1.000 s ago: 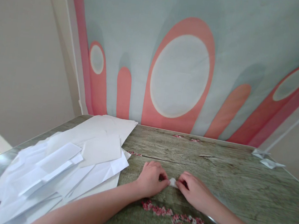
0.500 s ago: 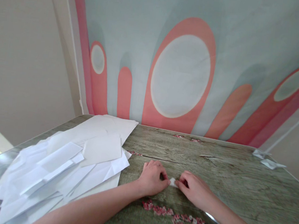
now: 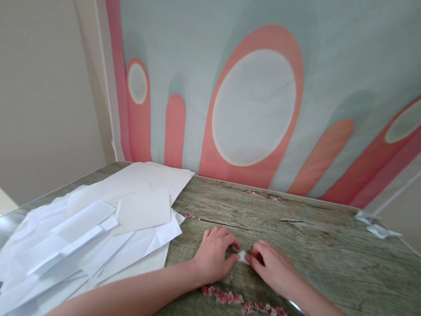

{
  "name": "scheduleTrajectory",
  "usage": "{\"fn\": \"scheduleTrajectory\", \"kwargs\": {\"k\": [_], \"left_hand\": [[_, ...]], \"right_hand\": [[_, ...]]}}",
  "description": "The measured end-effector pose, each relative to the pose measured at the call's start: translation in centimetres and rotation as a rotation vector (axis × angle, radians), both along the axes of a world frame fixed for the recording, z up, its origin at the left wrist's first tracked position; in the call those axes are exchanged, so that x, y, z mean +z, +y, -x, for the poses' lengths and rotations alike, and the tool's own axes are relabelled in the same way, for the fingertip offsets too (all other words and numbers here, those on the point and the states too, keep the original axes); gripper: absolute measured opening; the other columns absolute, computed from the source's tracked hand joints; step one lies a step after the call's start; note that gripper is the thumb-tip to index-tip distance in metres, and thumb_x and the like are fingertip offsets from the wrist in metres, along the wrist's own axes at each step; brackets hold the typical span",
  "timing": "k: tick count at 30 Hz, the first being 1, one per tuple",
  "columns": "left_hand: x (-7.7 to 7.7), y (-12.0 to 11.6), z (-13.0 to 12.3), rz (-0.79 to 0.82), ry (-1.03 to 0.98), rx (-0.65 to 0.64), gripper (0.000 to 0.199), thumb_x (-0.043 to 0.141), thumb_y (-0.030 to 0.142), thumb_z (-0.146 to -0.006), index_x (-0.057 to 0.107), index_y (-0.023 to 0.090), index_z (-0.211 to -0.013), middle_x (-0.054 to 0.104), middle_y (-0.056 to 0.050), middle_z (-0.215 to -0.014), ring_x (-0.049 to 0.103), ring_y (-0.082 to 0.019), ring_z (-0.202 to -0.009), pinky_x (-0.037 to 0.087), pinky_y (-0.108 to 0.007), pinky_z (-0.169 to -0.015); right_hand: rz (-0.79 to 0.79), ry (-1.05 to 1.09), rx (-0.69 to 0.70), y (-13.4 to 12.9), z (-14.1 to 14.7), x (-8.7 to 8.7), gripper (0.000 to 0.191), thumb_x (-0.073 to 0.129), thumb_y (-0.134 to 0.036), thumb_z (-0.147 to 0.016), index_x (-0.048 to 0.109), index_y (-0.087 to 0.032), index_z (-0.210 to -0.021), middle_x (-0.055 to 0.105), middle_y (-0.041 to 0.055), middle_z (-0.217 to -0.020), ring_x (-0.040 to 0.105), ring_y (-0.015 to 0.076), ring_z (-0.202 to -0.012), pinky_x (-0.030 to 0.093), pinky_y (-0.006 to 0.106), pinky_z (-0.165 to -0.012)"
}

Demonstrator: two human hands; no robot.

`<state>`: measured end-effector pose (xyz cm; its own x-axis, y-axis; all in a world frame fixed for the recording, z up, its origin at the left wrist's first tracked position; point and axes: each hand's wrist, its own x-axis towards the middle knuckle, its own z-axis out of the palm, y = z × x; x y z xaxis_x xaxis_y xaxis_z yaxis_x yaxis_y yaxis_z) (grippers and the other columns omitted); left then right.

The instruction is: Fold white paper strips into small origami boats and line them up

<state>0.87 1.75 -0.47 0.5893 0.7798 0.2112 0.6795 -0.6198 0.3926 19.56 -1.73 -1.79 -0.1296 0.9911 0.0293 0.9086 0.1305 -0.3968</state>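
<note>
A small white folded paper piece (image 3: 242,256) lies low over the wood-patterned table, between my two hands. My left hand (image 3: 216,254) has its thumb and forefinger curled at the paper's left end. On the right end, the fingertips of my right hand (image 3: 270,264) pinch the paper. The fingers cover both ends, so its full shape is hidden.
A wide, loose pile of white paper sheets (image 3: 143,211) covers the table's left side. Two small folded white papers (image 3: 382,231) (image 3: 367,217) lie at the far right edge. Behind the table (image 3: 337,243) hangs a patterned backdrop (image 3: 254,107).
My left forefinger has lifted a little, widening the gap above the thumb. Both hands otherwise stay almost where they were, around the small paper.
</note>
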Motion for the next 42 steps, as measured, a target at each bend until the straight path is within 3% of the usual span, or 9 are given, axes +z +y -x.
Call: {"fn": "scheduleTrajectory", "kwargs": {"k": [6, 12, 21, 27, 33, 37, 42], "left_hand": [[0.5, -1.1, 0.1, -0.255, 0.129, -0.235, 0.015, 0.051, 0.021, -0.086, 0.063, 0.025, -0.094, 0.059, -0.001, -0.101, 0.045, -0.019, -0.101, 0.030, -0.037, -0.090], [0.9, -1.8, -0.1, -0.372, 0.334, -0.335, 0.020, 0.047, 0.018, -0.087, 0.057, 0.014, -0.104, 0.060, -0.006, -0.091, 0.047, -0.022, -0.094, 0.030, -0.037, -0.091], [0.8, -2.0, -0.6, -0.469, 0.440, -0.370, 0.026, 0.050, 0.023, -0.085, 0.058, 0.010, -0.105, 0.059, -0.010, -0.098, 0.044, -0.025, -0.101, 0.024, -0.039, -0.097], [0.9, -2.1, -0.4, -0.455, 0.415, -0.350, 0.028, 0.050, 0.024, -0.084, 0.058, 0.009, -0.106, 0.058, -0.009, -0.097, 0.043, -0.024, -0.103, 0.023, -0.038, -0.099], [1.0, -2.0, -0.2, -0.423, 0.393, -0.326, 0.025, 0.045, 0.023, -0.087, 0.056, 0.012, -0.107, 0.057, -0.009, -0.100, 0.042, -0.023, -0.107, 0.024, -0.037, -0.099], [0.8, -1.8, -0.3, -0.427, 0.397, -0.319, 0.025, 0.046, 0.023, -0.087, 0.056, 0.012, -0.107, 0.057, -0.009, -0.101, 0.041, -0.023, -0.109, 0.024, -0.037, -0.099], [0.8, -1.8, -0.3, -0.443, 0.401, -0.328, 0.024, 0.047, 0.023, -0.085, 0.058, 0.011, -0.103, 0.057, -0.009, -0.100, 0.041, -0.023, -0.109, 0.024, -0.035, -0.099]], "right_hand": [[-0.010, -0.002, 0.007, 0.0, -0.1, -0.3, 0.017, 0.049, -0.033, -0.084, 0.054, -0.020, -0.073, 0.059, 0.0012, -0.077, 0.056, 0.0167, -0.069, 0.032, 0.027, -0.059], [-0.016, -0.006, 0.010, 0.1, -0.1, -0.4, 0.018, 0.050, -0.033, -0.083, 0.053, -0.021, -0.071, 0.058, 0.0002, -0.075, 0.055, 0.0157, -0.065, 0.031, 0.027, -0.057], [-0.056, -0.005, 0.015, -0.4, 0.2, -0.5, 0.011, 0.049, -0.030, -0.084, 0.050, -0.021, -0.077, 0.057, 0.0010, -0.079, 0.055, 0.0168, -0.068, 0.034, 0.028, -0.059], [-0.131, -0.013, 0.124, -1.5, -0.3, 0.1, 0.018, 0.035, -0.024, -0.091, 0.052, -0.021, -0.089, 0.055, 0.0038, -0.086, 0.056, 0.0175, -0.074, 0.039, 0.029, -0.065], [-0.267, -0.343, 0.255, -3.1, 0.4, 0.6, 0.034, 0.042, -0.002, -0.078, 0.058, -0.021, -0.102, 0.057, 0.0050, -0.094, 0.056, 0.0192, -0.082, 0.040, 0.032, -0.072], [-0.356, -0.500, 0.261, -3.6, 1.0, 0.1, 0.030, 0.049, -0.003, -0.075, 0.061, -0.019, -0.098, 0.060, 0.0057, -0.092, 0.056, 0.0219, -0.079, 0.041, 0.036, -0.070], [-0.364, -0.524, 0.252, -3.5, 1.0, -0.2, 0.031, 0.053, -0.004, -0.075, 0.061, -0.020, -0.100, 0.061, 0.0044, -0.091, 0.056, 0.0211, -0.080, 0.041, 0.035, -0.070]]}}
